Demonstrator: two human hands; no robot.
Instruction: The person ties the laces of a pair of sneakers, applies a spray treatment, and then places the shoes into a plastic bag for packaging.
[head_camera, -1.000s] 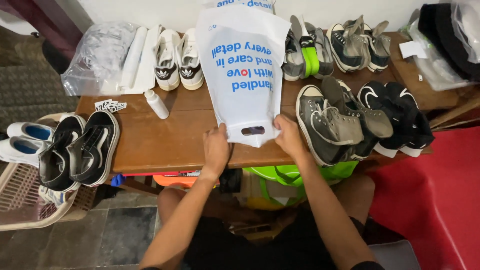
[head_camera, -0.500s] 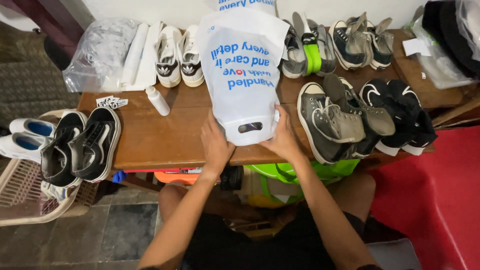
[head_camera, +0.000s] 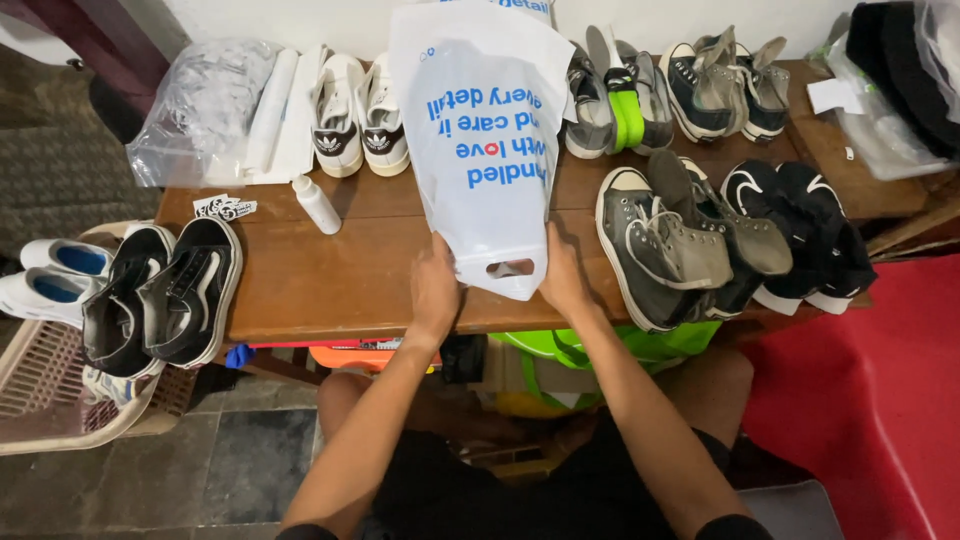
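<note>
1. The left hand (head_camera: 435, 285) and the right hand (head_camera: 562, 275) each hold one side of a white plastic bag (head_camera: 487, 150) with blue print, close to its die-cut handle hole. Each grip is closed on the bag's edge, fingers curled round the film.
2. The bag lies flat on the wooden counter (head_camera: 330, 275), its handle end at the near edge between the two grips and the rest stretching away from them toward the wall.
3. Left of the left grip, well apart, stand a small white bottle (head_camera: 317, 204) and a pair of black low-top sneakers (head_camera: 165, 295) overhanging the counter's end. Beyond that grip sits a pair of white sneakers (head_camera: 358, 115).
4. Just right of the right grip lies a grey high-top sneaker (head_camera: 660, 250), with black sneakers (head_camera: 800, 235) past it.
5. Risk, as I judge it: the film is thin and slick, so a sharp pull at the handle hole could tear it or let it slip from a grip.
6. The right forearm is near the grey high-top; a sideways swing could push it off the near edge.
7. The far end of the bag rests near more shoes (head_camera: 615, 95); dragging it could snag on them.
</note>
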